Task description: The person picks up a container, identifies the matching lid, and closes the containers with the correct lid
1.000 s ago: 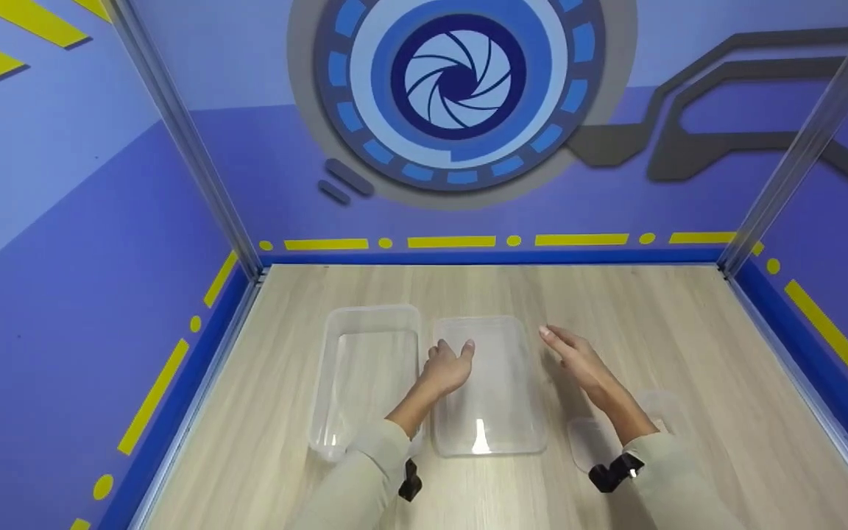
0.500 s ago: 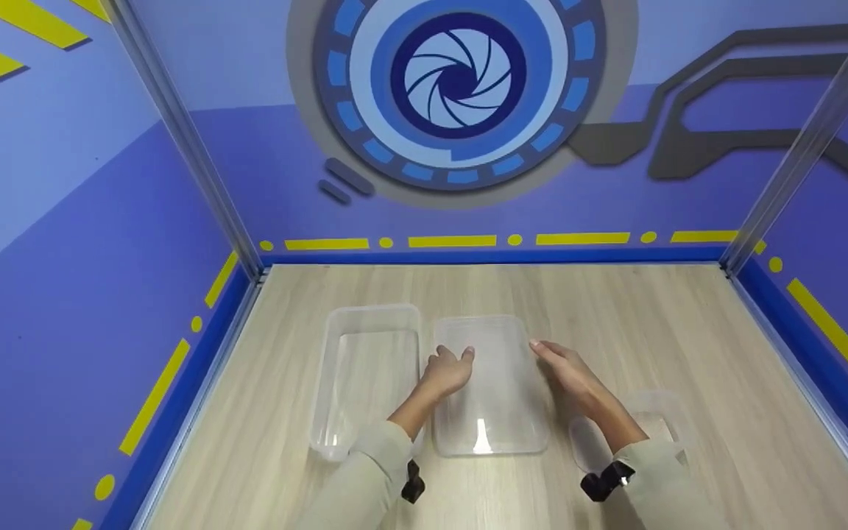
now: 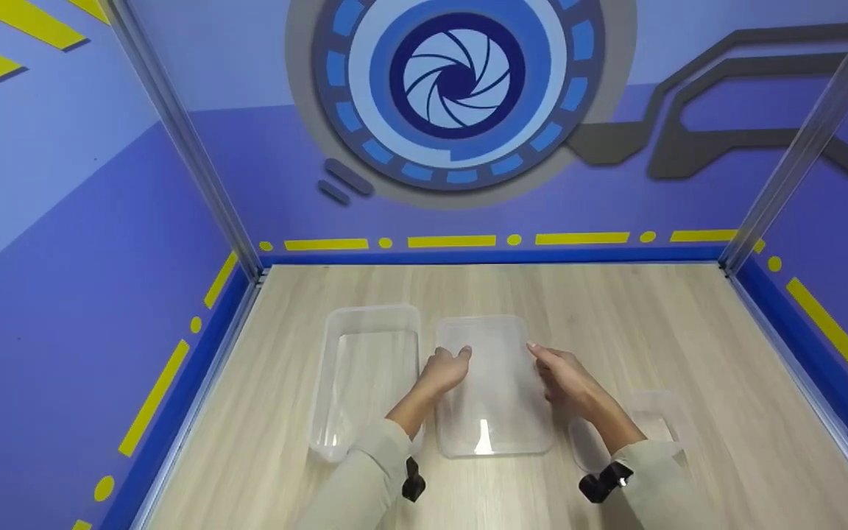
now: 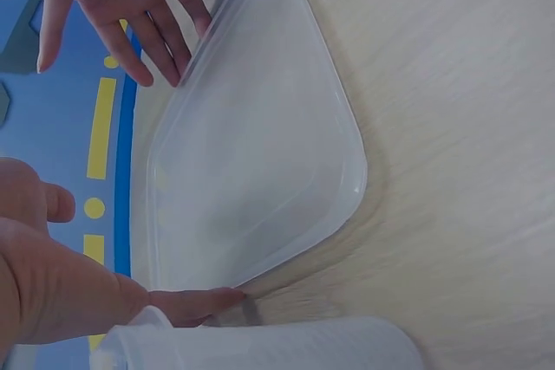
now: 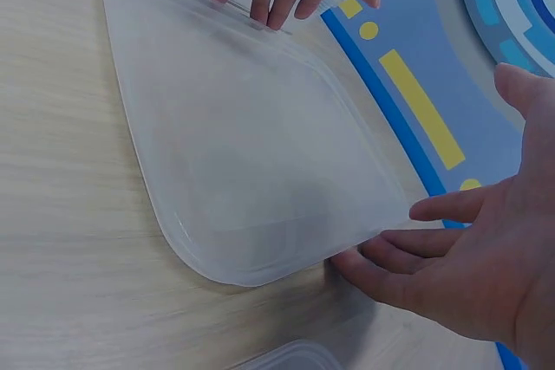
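Observation:
A translucent rectangular plastic lid [image 3: 497, 405] lies on the table between my hands. My left hand [image 3: 443, 372] is at its left edge, fingers extended downward and thumb raised. In the left wrist view, those fingers reach into the narrow gap between the lid and a clear plastic box [image 4: 286, 348]. My right hand [image 3: 567, 379] is at the lid's opposite edge. The right wrist view shows its fingertips touching that edge, with the thumb held away from the lid. Neither hand grips the lid. The box stands to the left, its top uncovered.
A smaller clear container [image 3: 665, 403] and a small clear lid [image 3: 587, 442] sit at the right, partly hidden by my right forearm. Patterned blue walls [image 3: 468, 213] enclose the wooden table [image 3: 601, 302] at the back and both sides.
My right hand has come leftward and lower until its fingers meet the lid's edge. The lid has shifted slightly to the right. My left hand has barely moved.

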`<state>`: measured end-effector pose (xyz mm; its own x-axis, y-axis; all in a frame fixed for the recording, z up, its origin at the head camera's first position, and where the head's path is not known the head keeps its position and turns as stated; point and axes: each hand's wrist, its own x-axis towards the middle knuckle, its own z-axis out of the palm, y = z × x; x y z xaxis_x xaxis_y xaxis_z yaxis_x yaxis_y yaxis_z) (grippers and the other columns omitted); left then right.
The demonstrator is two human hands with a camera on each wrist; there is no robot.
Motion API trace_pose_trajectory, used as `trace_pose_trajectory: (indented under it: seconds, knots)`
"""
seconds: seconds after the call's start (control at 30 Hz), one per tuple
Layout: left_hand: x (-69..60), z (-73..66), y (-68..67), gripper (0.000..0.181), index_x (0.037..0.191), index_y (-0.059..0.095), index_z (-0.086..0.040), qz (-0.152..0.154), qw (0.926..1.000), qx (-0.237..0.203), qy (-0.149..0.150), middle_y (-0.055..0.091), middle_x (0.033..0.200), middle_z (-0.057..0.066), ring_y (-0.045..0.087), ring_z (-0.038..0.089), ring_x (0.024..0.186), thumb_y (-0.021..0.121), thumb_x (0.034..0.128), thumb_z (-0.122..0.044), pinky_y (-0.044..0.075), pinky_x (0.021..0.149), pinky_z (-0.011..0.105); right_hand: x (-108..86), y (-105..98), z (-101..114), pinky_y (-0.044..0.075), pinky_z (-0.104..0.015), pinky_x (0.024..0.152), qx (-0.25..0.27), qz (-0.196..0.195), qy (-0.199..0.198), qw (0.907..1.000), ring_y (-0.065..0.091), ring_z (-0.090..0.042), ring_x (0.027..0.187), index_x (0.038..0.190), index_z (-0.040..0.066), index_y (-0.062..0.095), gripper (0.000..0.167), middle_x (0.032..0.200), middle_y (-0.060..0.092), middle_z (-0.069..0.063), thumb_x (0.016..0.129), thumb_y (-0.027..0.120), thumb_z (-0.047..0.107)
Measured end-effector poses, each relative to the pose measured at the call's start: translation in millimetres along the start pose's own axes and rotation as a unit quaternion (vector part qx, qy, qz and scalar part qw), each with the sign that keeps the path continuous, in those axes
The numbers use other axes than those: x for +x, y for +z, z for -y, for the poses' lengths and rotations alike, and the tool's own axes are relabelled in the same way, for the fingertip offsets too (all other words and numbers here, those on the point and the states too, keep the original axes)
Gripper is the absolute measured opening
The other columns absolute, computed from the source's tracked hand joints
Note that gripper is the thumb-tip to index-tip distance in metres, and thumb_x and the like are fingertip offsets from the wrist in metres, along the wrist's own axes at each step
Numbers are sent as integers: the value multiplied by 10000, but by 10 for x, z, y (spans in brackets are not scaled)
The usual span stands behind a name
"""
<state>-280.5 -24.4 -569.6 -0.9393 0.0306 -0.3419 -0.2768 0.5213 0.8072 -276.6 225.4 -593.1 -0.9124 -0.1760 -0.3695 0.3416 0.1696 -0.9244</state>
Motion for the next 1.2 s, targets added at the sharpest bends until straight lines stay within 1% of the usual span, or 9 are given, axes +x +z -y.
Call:
trace_pose_trajectory:
  seconds: [0.03, 0.13, 0.2, 0.27, 0.47, 0.53, 0.77, 1.07, 1.2]
  knots:
    - [1, 2, -2, 808, 1579, 211, 193, 18, 10000, -22, -2, 278, 1630, 387, 258, 519, 1537, 396, 1112, -441, 250, 1242, 605, 4, 0, -4, 437, -468, 936, 25, 0, -8, 10000, 414, -339, 1286, 1611, -80, 280, 973, 1526, 406, -296, 1025, 566, 643]
    - [13, 4, 3, 805, 1580, 205, 195, 24, 10000, -54, 8, 253, 1644, 381, 235, 514, 1547, 390, 1116, -437, 228, 1252, 596, 3, 3, -13, 453, -480, 998, 2, -28, -105, 9999, 436, -347, 1344, 1578, -98, 328, 893, 1521, 434, -297, 1051, 561, 585]
    - [23, 2, 11, 796, 1575, 219, 196, 0, 10000, -14, 34, 273, 1637, 381, 255, 513, 1540, 388, 1117, -433, 243, 1249, 589, 2, -1, -16, 433, -521, 1036, 76, 63, -110, 9999, 403, -386, 1390, 1576, -101, 318, 873, 1521, 404, -302, 1060, 560, 561]
    - [34, -2, 15, 783, 1568, 236, 200, -53, 10000, 3, 70, 296, 1626, 382, 278, 512, 1532, 389, 1118, -422, 260, 1245, 582, -6, -7, -5, 391, -577, 1119, 163, 110, -57, 9998, 285, -424, 1518, 1600, -106, 274, 916, 1643, 280, -320, 1052, 571, 566]
    - [31, -32, 1, 758, 1570, 250, 190, -230, 9995, -233, 42, 324, 1611, 382, 299, 506, 1524, 406, 1116, -397, 266, 1246, 569, -30, -38, 64, 212, -656, 1233, 708, 286, 50, 9971, 149, -459, 1586, 1642, -81, 174, 969, 1692, 191, -317, 1045, 592, 558]
    - [16, -47, -9, 760, 1577, 229, 187, -208, 9990, -394, 60, 301, 1619, 388, 281, 517, 1528, 412, 1118, -391, 257, 1245, 586, -33, -52, 92, 235, -651, 1230, 762, 229, -56, 9968, 190, -455, 1571, 1634, -76, 222, 931, 1676, 234, -313, 1050, 591, 547]
    - [6, -118, -25, 762, 1580, 202, 190, -249, 9975, -636, 200, 259, 1628, 400, 258, 532, 1530, 417, 1117, -375, 255, 1241, 595, -39, -144, 176, 375, -655, 1157, 211, -69, -470, 9986, 357, -466, 1499, 1604, -79, 325, 897, 1619, 355, -338, 1060, 526, 605]
    - [12, -266, -43, 722, 1515, 308, 240, -749, 9927, -486, 813, 371, 1560, 417, 353, 509, 1493, 479, 1104, -328, 302, 1236, 532, -103, -327, 331, 324, -676, 1181, 359, -124, -673, 9970, 287, -446, 1546, 1597, -119, 278, 940, 1654, 304, -316, 1071, 468, 637]
    - [22, -329, -82, 727, 1514, 305, 244, -898, 9893, -652, 948, 372, 1559, 418, 352, 508, 1493, 487, 1098, -323, 295, 1240, 525, -124, -366, 416, 304, -673, 1193, 495, -111, -743, 9959, 270, -434, 1554, 1608, -117, 245, 969, 1667, 283, -307, 1064, 462, 655]
